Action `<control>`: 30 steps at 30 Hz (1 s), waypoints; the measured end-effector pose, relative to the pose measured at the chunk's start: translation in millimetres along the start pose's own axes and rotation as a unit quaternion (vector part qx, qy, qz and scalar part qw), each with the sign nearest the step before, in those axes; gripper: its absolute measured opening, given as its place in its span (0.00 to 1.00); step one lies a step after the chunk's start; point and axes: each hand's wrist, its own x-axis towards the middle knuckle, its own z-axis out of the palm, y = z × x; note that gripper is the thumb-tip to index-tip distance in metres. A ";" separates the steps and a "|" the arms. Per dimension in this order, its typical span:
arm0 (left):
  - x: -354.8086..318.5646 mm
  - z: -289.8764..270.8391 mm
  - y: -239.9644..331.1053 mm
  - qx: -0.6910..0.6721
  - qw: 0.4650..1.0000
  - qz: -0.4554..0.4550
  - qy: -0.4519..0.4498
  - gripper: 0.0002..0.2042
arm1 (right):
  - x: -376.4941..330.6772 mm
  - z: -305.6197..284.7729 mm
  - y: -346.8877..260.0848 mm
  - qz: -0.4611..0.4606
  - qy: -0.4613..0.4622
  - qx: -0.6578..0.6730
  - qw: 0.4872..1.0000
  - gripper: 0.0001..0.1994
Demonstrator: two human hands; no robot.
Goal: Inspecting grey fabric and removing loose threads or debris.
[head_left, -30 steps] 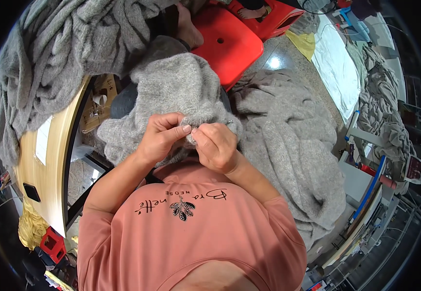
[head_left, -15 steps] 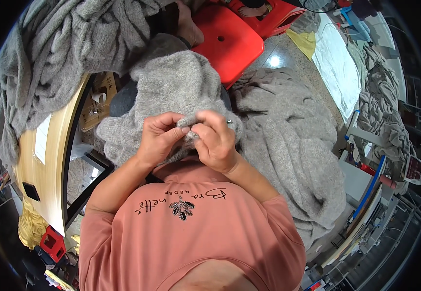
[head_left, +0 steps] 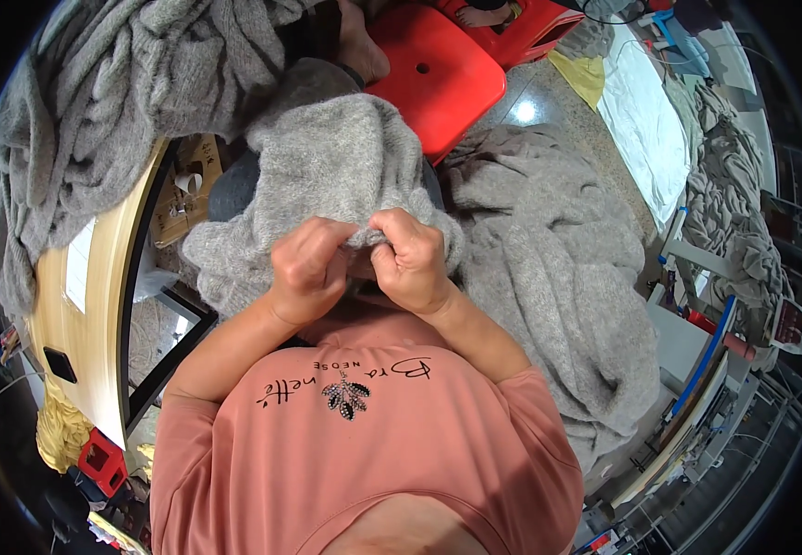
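Note:
A grey knitted garment (head_left: 336,153) lies bunched over my lap, its near edge drawn up toward my chest. My left hand (head_left: 311,266) is closed on that edge, thumb and fingers pinching the knit. Close by on the right, my right hand (head_left: 410,259) pinches the same edge, fingers curled. A short stretch of the knit runs between the two hands. The fingertips partly cover the spot they grip, so fine detail there is hidden.
More grey knitwear heaps on my right (head_left: 558,268) and over the wooden table (head_left: 86,296) at left, where a black phone (head_left: 60,364) lies. Ahead stands a red stool (head_left: 438,79), with another person's bare foot (head_left: 364,51) beside it. White sheeting (head_left: 641,129) lies at far right.
Both hands have rolled over, knuckles now up, and the fingers have closed tighter on the knit edge. The bit of fabric that stuck up between them is now drawn flat.

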 end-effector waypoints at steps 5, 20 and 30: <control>-3.8 4.4 -2.7 0.035 0.998 0.048 0.007 0.13 | 1.1 5.7 4.4 -0.020 0.014 -0.064 0.998 0.10; 11.0 -9.7 -4.6 -0.089 0.970 -0.171 -0.150 0.07 | 17.9 -22.7 -3.3 -0.092 -0.038 -0.129 0.987 0.09; 15.1 -10.2 -3.9 -0.272 0.857 -0.372 -0.230 0.03 | 6.1 -13.4 12.6 0.219 -0.098 0.233 0.942 0.00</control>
